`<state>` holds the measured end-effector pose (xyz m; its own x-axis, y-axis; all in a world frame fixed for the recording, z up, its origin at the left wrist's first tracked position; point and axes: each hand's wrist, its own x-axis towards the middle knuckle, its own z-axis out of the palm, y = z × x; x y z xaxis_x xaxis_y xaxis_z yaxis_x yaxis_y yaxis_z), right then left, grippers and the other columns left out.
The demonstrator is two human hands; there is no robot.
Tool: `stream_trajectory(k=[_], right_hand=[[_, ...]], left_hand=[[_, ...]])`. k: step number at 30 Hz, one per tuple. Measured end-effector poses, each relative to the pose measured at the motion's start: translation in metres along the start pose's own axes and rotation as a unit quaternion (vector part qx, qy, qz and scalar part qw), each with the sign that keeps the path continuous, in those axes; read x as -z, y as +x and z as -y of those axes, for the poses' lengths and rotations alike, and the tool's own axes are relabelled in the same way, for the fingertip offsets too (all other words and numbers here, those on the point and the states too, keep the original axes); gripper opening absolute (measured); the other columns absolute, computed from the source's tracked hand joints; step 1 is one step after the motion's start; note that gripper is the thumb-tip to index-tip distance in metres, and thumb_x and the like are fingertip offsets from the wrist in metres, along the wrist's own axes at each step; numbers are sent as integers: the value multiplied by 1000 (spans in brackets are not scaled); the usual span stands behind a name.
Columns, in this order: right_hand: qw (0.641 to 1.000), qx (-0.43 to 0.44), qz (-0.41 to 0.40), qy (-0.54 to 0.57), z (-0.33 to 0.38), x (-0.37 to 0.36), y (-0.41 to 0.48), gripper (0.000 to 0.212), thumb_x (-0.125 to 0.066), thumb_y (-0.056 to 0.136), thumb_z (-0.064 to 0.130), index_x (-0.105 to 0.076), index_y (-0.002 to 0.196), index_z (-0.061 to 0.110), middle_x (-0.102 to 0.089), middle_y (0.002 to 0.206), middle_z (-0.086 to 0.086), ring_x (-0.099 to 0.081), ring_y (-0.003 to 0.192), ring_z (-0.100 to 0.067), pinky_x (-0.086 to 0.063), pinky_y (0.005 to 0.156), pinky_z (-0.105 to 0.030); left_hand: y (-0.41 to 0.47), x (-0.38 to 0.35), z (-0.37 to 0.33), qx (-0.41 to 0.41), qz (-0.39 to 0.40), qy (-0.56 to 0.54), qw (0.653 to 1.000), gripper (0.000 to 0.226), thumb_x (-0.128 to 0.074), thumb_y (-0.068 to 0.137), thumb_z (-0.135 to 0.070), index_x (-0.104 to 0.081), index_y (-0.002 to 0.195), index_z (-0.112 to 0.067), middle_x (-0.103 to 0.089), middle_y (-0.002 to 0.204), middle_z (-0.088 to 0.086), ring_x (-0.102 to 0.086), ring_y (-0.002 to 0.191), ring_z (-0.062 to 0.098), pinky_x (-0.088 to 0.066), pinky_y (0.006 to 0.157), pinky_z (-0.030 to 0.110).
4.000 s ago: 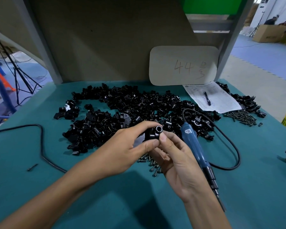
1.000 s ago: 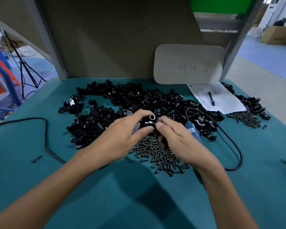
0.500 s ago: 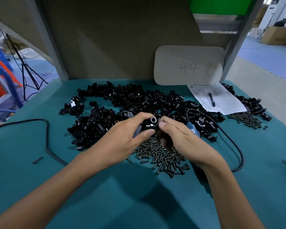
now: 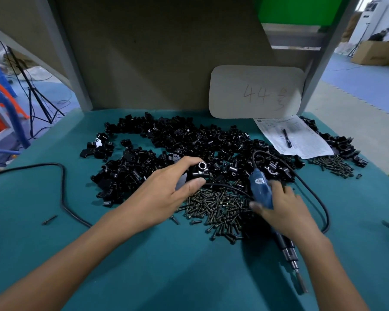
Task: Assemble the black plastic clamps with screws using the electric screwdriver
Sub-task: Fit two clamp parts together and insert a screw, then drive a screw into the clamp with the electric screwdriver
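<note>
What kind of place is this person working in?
Most likely a factory assembly station. A heap of black plastic clamps and a pile of screws lie on the teal bench beside a blue electric screwdriver, and a card marked 44 leans behind.

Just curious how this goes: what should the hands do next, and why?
Probably lift the electric screwdriver and bring its tip to the clamp: the right hand grips its blue body on the table, and the left hand holds the clamp.
</note>
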<state>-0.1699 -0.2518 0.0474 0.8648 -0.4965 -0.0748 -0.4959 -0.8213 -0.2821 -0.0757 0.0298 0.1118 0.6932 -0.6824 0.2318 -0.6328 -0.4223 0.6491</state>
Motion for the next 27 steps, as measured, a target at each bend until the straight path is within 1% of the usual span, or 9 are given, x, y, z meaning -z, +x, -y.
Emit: stream_trajectory(k=[4, 7, 9, 12, 15, 18, 20, 22, 27], right_hand=[[998, -33, 1, 48, -19, -17, 1, 72, -74, 90, 43, -28, 142, 24, -63, 118, -11, -63, 97, -35, -41, 74, -40], [970, -42, -41, 234, -26, -15, 0, 36, -73, 92, 31, -54, 120, 18, -68, 98, -1, -64, 80, -23, -43, 63, -37], [869, -72, -55, 486, -19, -4, -2, 10, -69, 94, 17, -61, 100, 17, -62, 82, -4, -58, 63, -18, -48, 57, -33], [631, -108, -67, 765, -1, 25, -2, 10, -65, 94, 16, -56, 99, 14, -66, 75, -5, -64, 59, -17, -56, 55, -32], [421, -59, -79, 902, 22, 48, -3, 26, -74, 87, 39, -59, 84, 18, -62, 71, 4, -57, 57, -9, -52, 54, -23], [300, -89, -133, 940, 40, 62, -4, 32, -81, 81, 36, -56, 74, 18, -57, 65, 5, -55, 51, -9, -50, 51, -21], [256, -115, -156, 947, 48, 68, -1, 31, -79, 83, 33, -52, 80, 17, -54, 63, 4, -54, 48, -11, -50, 51, -22], [235, -132, -170, 948, 53, 70, 2, 30, -76, 85, 32, -50, 82, 18, -52, 61, 4, -54, 47, -12, -50, 50, -22], [248, -154, -176, 940, 61, 63, 5, 30, -73, 87, 33, -48, 82, 17, -52, 58, 4, -54, 45, -12, -49, 49, -22]], left_hand=[[3, -6, -3, 1, -4, -18, 1000, 47, -40, 93, -66, -39, 137, -51, -49, 76, -20, -52, 70, -18, -36, 53, 13], [2, -9, -5, -5, -14, -37, 999, 49, -39, 90, -69, -40, 137, -52, -50, 76, -20, -53, 72, -18, -40, 52, 10], [1, -10, -6, -5, -13, -54, 998, 49, -39, 90, -69, -40, 136, -53, -55, 79, -25, -54, 72, -18, -41, 53, 8], [0, -15, -8, -9, -2, -70, 997, 47, -41, 92, -67, -41, 136, -51, -55, 87, -43, -54, 74, -21, -40, 55, 4], [0, -20, -10, -14, 0, -77, 997, 42, -43, 94, -62, -43, 134, -49, -60, 90, -36, -55, 73, -18, -41, 56, 3], [0, -23, -11, -16, 1, -78, 997, 40, -44, 96, -60, -44, 134, -48, -57, 88, -43, -56, 70, -14, -41, 56, 5], [0, -24, -9, -14, -3, -82, 997, 37, -45, 96, -61, -43, 131, -51, -61, 84, -25, -54, 62, -6, -42, 54, 10], [0, -25, -7, -12, -7, -87, 996, 35, -46, 95, -62, -44, 130, -54, -59, 85, -5, -49, 57, 0, -41, 51, 16], [0, -26, -8, -12, -3, -96, 995, 34, -46, 94, -61, -44, 128, -55, -58, 81, -1, -46, 54, 1, -39, 49, 18]])
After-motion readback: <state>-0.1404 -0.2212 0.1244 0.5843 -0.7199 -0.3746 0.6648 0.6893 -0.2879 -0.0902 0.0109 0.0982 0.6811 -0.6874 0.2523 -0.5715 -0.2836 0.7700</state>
